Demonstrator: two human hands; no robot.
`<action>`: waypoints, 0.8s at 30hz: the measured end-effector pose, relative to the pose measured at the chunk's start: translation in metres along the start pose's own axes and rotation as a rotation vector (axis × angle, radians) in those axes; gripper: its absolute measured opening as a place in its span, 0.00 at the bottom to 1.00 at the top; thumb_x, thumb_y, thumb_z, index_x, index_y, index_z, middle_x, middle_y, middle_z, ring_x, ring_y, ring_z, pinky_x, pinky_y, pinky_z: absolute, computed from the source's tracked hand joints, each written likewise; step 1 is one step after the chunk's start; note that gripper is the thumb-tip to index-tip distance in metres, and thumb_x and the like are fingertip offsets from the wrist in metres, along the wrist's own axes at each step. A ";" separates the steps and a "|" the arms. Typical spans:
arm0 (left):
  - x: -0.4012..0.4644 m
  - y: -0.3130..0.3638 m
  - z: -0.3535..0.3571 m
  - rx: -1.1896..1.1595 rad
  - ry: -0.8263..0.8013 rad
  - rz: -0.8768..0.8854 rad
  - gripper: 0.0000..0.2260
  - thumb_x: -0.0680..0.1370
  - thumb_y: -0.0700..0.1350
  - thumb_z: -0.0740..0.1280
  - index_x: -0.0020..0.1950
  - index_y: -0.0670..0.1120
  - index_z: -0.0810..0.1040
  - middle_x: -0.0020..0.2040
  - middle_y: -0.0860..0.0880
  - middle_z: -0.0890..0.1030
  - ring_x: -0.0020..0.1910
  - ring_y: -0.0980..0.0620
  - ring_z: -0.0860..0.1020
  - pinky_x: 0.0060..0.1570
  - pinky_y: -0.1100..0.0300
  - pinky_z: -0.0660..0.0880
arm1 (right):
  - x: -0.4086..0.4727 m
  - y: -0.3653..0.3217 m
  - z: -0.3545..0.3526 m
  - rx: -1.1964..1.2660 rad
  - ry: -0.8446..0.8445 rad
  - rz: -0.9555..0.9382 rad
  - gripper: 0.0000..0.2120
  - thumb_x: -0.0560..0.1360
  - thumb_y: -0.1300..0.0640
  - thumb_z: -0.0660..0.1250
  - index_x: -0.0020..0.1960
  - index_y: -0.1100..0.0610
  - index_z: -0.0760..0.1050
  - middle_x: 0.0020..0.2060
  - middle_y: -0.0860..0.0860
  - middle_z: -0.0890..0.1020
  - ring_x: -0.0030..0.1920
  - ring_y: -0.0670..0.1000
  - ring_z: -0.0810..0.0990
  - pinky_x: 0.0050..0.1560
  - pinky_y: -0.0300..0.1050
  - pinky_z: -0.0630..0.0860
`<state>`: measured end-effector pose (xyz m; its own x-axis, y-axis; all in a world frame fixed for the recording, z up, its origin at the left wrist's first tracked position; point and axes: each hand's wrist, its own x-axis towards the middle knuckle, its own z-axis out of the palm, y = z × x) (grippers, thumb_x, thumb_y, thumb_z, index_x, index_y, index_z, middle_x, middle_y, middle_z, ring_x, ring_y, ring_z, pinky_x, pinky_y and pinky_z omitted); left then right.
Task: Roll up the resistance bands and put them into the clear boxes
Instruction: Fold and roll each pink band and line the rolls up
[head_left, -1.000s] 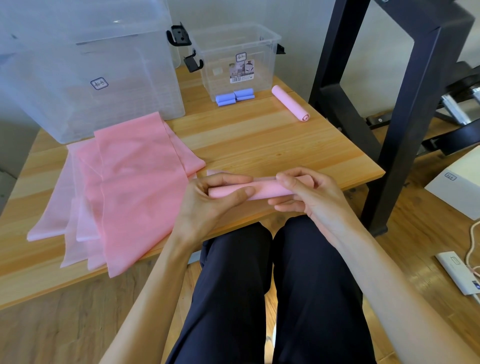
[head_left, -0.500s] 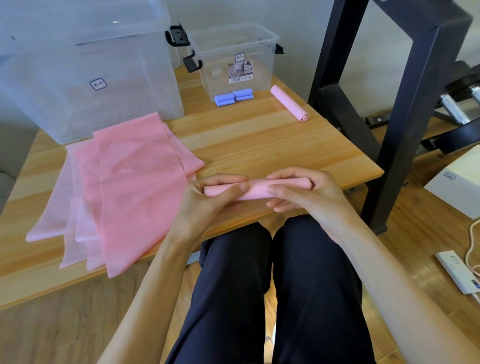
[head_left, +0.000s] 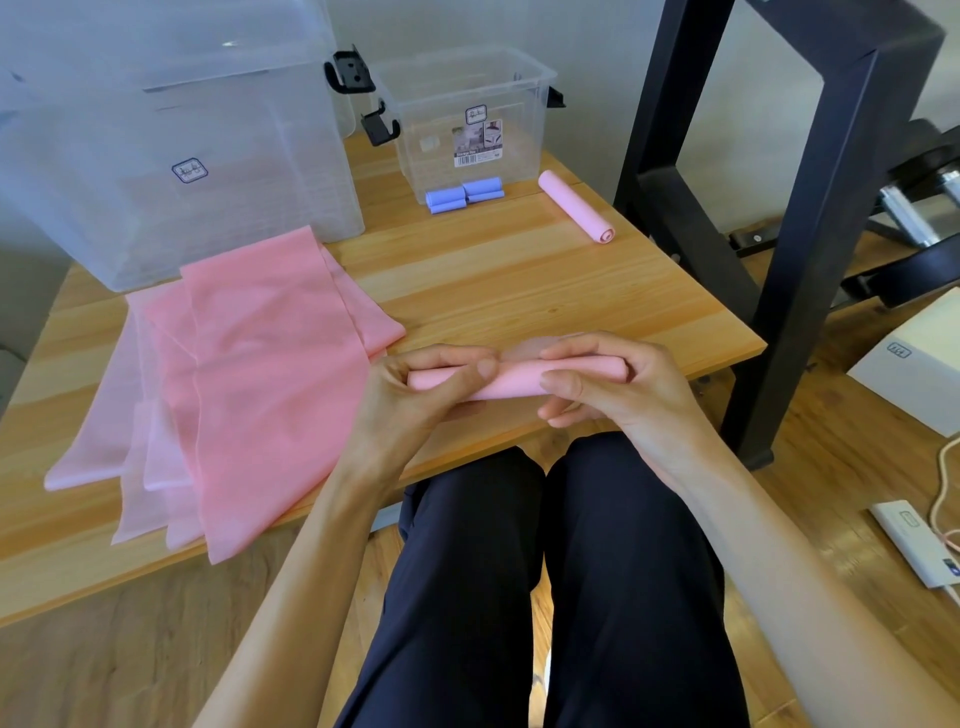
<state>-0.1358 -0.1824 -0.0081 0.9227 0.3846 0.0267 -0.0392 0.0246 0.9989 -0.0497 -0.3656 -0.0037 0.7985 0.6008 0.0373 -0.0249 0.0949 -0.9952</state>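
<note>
gripping a pink rolled band (head_left: 511, 382) at the near edge of the wooden table (head_left: 519, 291), both hands work close together above the person's lap: the left hand (head_left: 415, 400) curls round the roll's left end with its thumb laid across the front, and the right hand (head_left: 613, 387) wraps the right end, fingers bent over the top. the roll is a smooth, matte tube lying crosswise between them. to the left, unrolled pink bands (head_left: 234, 379) lie in a loose, overlapping stack, thin and slightly translucent, their ends hanging past the table's front edge. further back a finished pink roll (head_left: 574, 205) lies at an angle near the right edge, beside the small clear box (head_left: 467, 111), which has black latches and a label, with short lavender rolls (head_left: 464, 194) seen at its base. a large clear box (head_left: 156, 135) stands on the back left. the table is pale, striped timber; a black metal frame (head_left: 810, 208) rises just to its right, over a wooden floor where a white box (head_left: 914, 374) and a white power strip (head_left: 914, 540) lie.
</note>
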 end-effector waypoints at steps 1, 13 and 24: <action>-0.001 0.000 0.000 0.022 -0.006 0.036 0.07 0.68 0.44 0.75 0.46 0.48 0.86 0.45 0.53 0.86 0.46 0.56 0.83 0.45 0.64 0.80 | 0.001 0.000 0.000 0.007 0.014 0.007 0.11 0.67 0.57 0.75 0.49 0.58 0.83 0.44 0.53 0.86 0.36 0.55 0.85 0.38 0.44 0.83; 0.006 0.000 -0.001 0.103 -0.033 0.136 0.08 0.69 0.40 0.75 0.47 0.45 0.84 0.46 0.54 0.86 0.49 0.56 0.83 0.48 0.65 0.78 | 0.007 0.005 -0.005 0.039 0.018 0.032 0.14 0.68 0.58 0.75 0.53 0.60 0.82 0.47 0.56 0.86 0.45 0.56 0.86 0.43 0.45 0.83; 0.028 0.006 -0.001 0.033 0.026 -0.053 0.11 0.73 0.44 0.74 0.55 0.50 0.84 0.50 0.48 0.86 0.50 0.52 0.84 0.44 0.61 0.81 | 0.019 0.002 -0.014 -0.149 0.019 -0.084 0.19 0.69 0.59 0.76 0.59 0.52 0.80 0.50 0.48 0.86 0.50 0.50 0.85 0.49 0.40 0.81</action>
<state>-0.1105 -0.1706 -0.0011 0.9130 0.4072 -0.0264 0.0223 0.0149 0.9996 -0.0262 -0.3658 -0.0061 0.8056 0.5801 0.1208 0.1307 0.0249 -0.9911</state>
